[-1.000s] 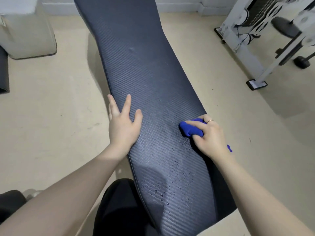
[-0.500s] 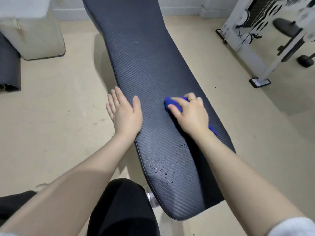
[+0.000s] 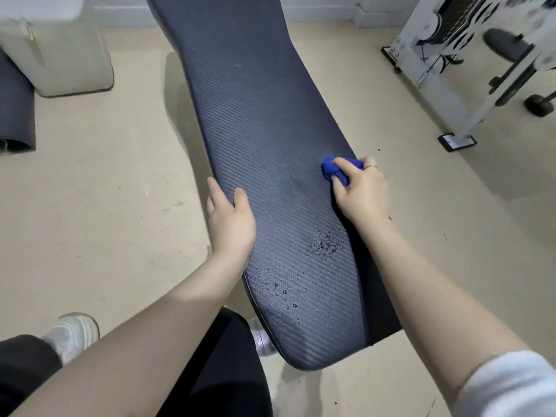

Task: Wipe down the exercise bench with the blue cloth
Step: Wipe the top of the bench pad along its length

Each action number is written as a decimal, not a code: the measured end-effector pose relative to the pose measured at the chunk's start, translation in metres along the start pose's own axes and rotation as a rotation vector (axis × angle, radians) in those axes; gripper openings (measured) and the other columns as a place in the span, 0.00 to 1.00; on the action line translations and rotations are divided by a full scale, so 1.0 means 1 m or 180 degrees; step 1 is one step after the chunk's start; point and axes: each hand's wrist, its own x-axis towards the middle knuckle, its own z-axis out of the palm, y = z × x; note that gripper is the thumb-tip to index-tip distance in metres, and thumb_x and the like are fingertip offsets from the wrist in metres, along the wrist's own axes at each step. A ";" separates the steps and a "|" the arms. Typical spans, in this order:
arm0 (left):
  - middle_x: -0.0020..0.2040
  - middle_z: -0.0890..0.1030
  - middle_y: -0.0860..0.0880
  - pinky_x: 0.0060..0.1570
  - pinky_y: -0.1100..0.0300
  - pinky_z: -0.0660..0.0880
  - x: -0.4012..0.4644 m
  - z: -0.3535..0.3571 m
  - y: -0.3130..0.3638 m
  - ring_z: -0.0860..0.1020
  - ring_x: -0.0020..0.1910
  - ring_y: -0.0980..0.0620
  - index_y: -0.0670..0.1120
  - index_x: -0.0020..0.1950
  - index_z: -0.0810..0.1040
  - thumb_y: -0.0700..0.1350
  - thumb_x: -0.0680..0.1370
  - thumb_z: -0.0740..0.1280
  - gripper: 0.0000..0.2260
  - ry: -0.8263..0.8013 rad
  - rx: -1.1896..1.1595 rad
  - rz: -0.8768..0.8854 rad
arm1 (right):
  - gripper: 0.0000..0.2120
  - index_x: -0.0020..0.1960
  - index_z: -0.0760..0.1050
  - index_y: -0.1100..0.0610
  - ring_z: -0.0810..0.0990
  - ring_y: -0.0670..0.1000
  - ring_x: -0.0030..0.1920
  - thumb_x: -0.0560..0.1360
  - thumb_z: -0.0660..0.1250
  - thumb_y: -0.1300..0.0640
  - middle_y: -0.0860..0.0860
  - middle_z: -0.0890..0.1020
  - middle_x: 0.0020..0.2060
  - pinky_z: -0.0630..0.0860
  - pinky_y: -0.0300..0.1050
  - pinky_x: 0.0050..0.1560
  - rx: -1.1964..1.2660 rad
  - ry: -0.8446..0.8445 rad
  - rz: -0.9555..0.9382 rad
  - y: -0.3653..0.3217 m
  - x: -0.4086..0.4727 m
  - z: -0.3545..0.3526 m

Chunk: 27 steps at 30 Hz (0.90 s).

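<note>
Blue cloth on the bench's right edge

The right hand (image 3: 362, 192) bunches the cloth (image 3: 331, 170) in curled fingers, pressing it on the bench (image 3: 264, 130); the left hand (image 3: 230, 219) clasps the left edge, thumb on top; the bench runs lengthwise away from the person.

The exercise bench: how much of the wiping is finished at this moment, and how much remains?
The exercise bench looks dry across its middle and far part, so that may be done. In hand: the right hand grips the blue cloth at the right edge, and the left hand holds the left edge. Left: the water droplets near the right forearm and more at the near end.
</note>
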 end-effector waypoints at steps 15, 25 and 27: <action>0.76 0.63 0.50 0.74 0.53 0.58 0.001 0.000 -0.005 0.63 0.74 0.50 0.51 0.78 0.54 0.49 0.79 0.52 0.25 0.0069 -0.0459 -0.0009 | 0.14 0.57 0.77 0.46 0.77 0.59 0.50 0.72 0.63 0.52 0.56 0.74 0.53 0.75 0.48 0.49 0.0271 0.0041 0.0324 0.026 -0.051 -0.014; 0.73 0.67 0.49 0.72 0.49 0.63 0.000 -0.009 -0.008 0.68 0.70 0.50 0.48 0.77 0.56 0.48 0.81 0.51 0.23 -0.0131 -0.1296 -0.0308 | 0.12 0.54 0.77 0.44 0.78 0.60 0.48 0.72 0.63 0.50 0.55 0.74 0.52 0.75 0.47 0.44 0.0017 -0.0066 -0.0015 -0.010 -0.065 -0.016; 0.72 0.69 0.47 0.72 0.48 0.64 0.005 -0.012 -0.018 0.69 0.70 0.49 0.46 0.74 0.62 0.49 0.80 0.53 0.23 -0.0372 -0.1406 -0.0356 | 0.13 0.52 0.77 0.43 0.78 0.59 0.42 0.69 0.63 0.50 0.54 0.75 0.48 0.76 0.47 0.38 0.0204 -0.0257 -0.0605 -0.034 -0.099 -0.015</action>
